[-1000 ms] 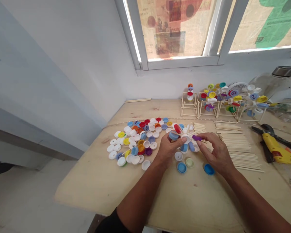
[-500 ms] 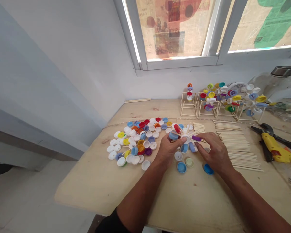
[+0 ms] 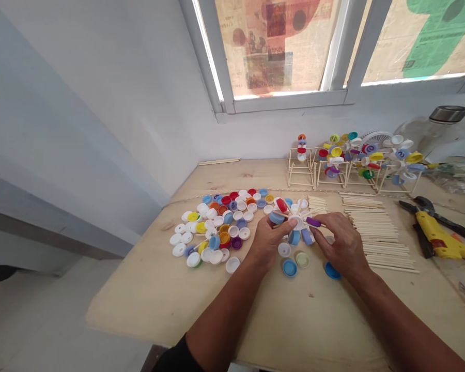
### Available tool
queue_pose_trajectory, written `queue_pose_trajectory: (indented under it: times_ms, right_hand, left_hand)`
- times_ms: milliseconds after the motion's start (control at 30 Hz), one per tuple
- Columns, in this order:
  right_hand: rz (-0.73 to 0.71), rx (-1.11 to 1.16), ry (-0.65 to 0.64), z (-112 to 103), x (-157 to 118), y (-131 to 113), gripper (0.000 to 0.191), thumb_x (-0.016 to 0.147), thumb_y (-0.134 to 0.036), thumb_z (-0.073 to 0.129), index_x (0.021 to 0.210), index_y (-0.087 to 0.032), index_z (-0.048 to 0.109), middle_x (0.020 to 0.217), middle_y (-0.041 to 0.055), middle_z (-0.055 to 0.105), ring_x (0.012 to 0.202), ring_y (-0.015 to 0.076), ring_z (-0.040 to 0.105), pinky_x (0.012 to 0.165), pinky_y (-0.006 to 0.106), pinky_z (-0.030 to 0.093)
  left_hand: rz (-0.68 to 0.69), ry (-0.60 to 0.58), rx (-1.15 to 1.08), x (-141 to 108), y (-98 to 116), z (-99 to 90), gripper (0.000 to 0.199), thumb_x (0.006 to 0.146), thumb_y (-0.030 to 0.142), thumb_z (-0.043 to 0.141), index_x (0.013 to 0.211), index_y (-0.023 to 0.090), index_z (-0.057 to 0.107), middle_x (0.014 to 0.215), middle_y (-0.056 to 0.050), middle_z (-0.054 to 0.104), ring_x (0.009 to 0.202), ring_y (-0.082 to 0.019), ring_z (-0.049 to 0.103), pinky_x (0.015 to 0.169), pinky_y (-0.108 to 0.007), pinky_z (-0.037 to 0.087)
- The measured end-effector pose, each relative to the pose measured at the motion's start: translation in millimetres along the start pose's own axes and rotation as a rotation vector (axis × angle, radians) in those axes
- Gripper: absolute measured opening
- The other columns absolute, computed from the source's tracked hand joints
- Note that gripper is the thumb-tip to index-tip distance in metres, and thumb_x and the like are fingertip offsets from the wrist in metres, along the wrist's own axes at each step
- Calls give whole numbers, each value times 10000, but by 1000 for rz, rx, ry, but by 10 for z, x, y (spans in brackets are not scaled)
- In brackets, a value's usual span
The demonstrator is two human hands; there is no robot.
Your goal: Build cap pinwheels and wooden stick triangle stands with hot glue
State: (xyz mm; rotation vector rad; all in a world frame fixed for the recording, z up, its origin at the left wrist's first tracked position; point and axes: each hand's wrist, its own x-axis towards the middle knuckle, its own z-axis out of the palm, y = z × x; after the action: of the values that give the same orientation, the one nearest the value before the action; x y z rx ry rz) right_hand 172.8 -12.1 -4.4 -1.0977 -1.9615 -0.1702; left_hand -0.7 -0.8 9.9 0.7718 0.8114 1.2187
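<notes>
Between my hands is a bottle-cap wheel, a white cap hub with thin wooden sticks that carry red, blue and purple caps. My left hand is closed on its left side, the thumb by the hub. My right hand pinches the purple cap on the wheel's right side. Beneath the wheel lie loose caps: a white cap, a pale green cap and a blue cap. Another blue cap sits under my right hand, partly hidden.
Many loose bottle caps spread left of my hands. Wooden sticks lie in rows on the right, beside a yellow glue gun and black-handled pliers. Stick frames with cap wheels stand at the back near a glass jar.
Hardly anything differs. Both hands keep their hold on the bottle-cap wheel, and the whole view has shifted very slightly.
</notes>
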Motion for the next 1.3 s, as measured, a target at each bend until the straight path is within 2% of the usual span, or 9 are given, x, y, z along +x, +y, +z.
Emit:
queue_pose_trajectory:
  times_ms: [300, 533, 933, 1300]
  right_hand:
    - [32, 20, -23, -8, 1, -11, 150, 835, -193, 557, 966, -224, 624, 889, 65, 692, 855, 229, 613, 745, 380, 466]
    - [-14, -10, -15, -5, 0, -11, 122, 845, -183, 561, 957, -206, 604, 887, 74, 685, 848, 220, 606, 746, 369, 466]
    - [35, 36, -39, -6, -3, -6, 123, 851, -228, 545, 936, -223, 633, 866, 64, 685, 831, 218, 613, 721, 357, 464]
    - [39, 30, -48, -3, -14, -12, 118, 855, -225, 541, 940, -223, 624, 865, 66, 678, 821, 218, 605, 714, 356, 458]
  left_hand:
    - [-21, -1, 13, -13, 23, 17, 321, 544, 323, 838, 684, 143, 612, 616, 27, 541, 586, -90, 488, 570, -215, 405]
    - [-26, 9, 1, -5, 4, 3, 312, 541, 300, 844, 703, 140, 631, 638, 22, 569, 599, -85, 503, 588, -207, 413]
    - [-28, 13, 18, 1, 3, 2, 312, 535, 308, 844, 699, 136, 642, 638, 14, 576, 604, -98, 518, 586, -218, 430]
    - [-16, 20, -29, -58, 34, 62, 295, 550, 283, 840, 707, 130, 642, 650, 10, 602, 608, -94, 539, 599, -217, 433]
